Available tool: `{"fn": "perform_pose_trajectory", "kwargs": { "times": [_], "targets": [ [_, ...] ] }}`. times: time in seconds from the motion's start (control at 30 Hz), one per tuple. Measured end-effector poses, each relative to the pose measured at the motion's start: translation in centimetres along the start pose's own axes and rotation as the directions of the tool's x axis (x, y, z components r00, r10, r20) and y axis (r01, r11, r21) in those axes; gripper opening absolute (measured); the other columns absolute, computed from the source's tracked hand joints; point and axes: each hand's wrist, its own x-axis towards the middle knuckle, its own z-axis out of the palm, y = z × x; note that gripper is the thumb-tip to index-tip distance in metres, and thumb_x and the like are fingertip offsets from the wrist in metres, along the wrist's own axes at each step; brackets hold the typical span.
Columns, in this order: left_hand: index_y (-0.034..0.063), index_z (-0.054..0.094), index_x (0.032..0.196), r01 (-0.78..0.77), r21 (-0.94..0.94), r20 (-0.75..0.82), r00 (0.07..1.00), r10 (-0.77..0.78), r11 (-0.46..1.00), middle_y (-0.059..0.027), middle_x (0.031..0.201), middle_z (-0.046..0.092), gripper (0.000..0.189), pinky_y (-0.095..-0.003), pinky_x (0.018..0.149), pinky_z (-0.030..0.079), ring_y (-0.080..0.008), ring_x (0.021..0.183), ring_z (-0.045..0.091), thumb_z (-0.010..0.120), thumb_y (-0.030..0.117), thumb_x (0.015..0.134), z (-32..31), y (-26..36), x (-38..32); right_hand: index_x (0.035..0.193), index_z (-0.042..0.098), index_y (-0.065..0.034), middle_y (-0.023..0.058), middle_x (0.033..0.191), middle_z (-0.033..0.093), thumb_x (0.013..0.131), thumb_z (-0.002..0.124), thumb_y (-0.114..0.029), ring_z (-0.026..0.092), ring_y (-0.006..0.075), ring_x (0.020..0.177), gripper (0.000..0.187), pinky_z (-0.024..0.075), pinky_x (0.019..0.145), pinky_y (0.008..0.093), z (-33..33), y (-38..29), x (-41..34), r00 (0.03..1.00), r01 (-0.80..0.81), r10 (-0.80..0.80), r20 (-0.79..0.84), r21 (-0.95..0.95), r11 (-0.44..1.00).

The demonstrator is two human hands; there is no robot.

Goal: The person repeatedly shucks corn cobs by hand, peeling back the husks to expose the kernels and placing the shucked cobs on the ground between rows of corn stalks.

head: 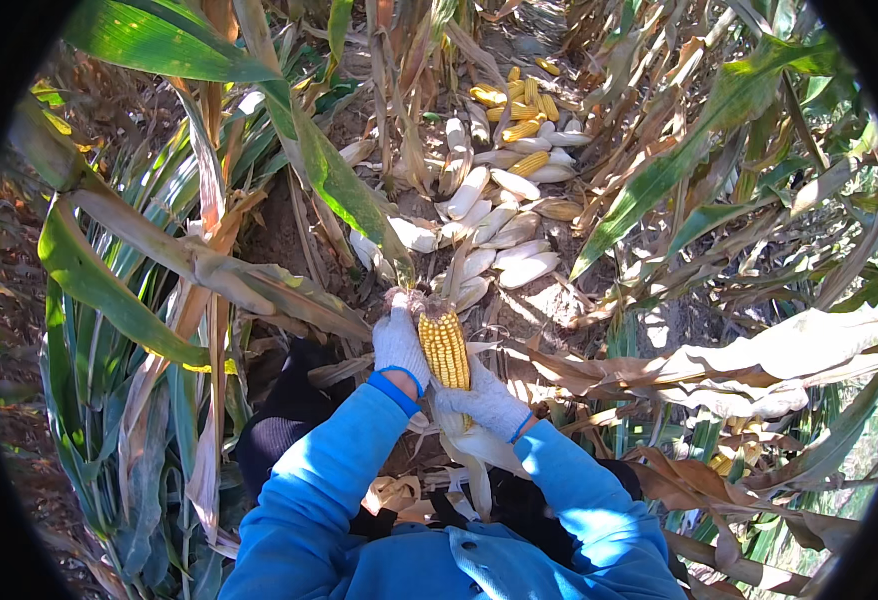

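An ear of yellow corn [445, 349] stands nearly upright between my hands, its kernels bare. My right hand [487, 401], in a whitish knit glove, grips its lower part, where pale husks [476, 457] hang down. My left hand [400, 341], gloved alike with a blue cuff edge, is at the upper left of the ear, by brownish silk and dry husk at its tip. The left fingers are partly hidden, so whether they pinch the silk or husk is unclear.
Beyond my hands, many ears in pale husks [469, 193] lie on the soil, with several bare yellow ears [514, 112] farther off. Corn stalks [120, 217] and green leaves [345, 180] lean in from the left. Dry leaves [746, 356] reach in from the right.
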Motion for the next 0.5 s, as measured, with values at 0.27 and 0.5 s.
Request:
{"fn": "perform_pose_trajectory", "kwargs": {
  "times": [0.27, 0.5],
  "targets": [
    [0.0083, 0.058, 0.083, -0.017, 0.055, -0.126, 0.992, 0.024, 0.998, -0.0031, 0.067, 0.053, 0.032, -0.0327, 0.051, 0.044, -0.0174, 0.056, 0.052, 0.057, 0.036, 0.097, 0.7, -0.8, 0.0, 0.131, 0.050, -0.0035, 0.0080, 0.113, 0.065, 0.069, 0.087, -0.014, 0.063, 0.0148, 0.102, 0.073, 0.0527, 0.090, 0.0297, 0.5, -4.2, -1.5, 0.954, 0.181, -0.176, -0.241, -0.003, 0.983],
    [0.0158, 0.052, 0.080, -0.084, -0.124, -0.150, 0.987, 0.065, 0.989, 0.0022, 0.055, 0.038, 0.030, -0.0306, 0.039, 0.025, -0.0140, 0.042, 0.033, 0.052, 0.039, 0.100, -3.3, 3.4, 2.8, 0.123, 0.056, 0.0033, 0.0155, 0.110, 0.064, 0.090, 0.065, -0.008, 0.066, 0.0257, 0.100, 0.037, 0.0597, 0.084, 0.0398, -9.7, -4.7, -1.9, 0.814, 0.429, -0.112, -0.569, 0.460, 0.777]
  ]
}}
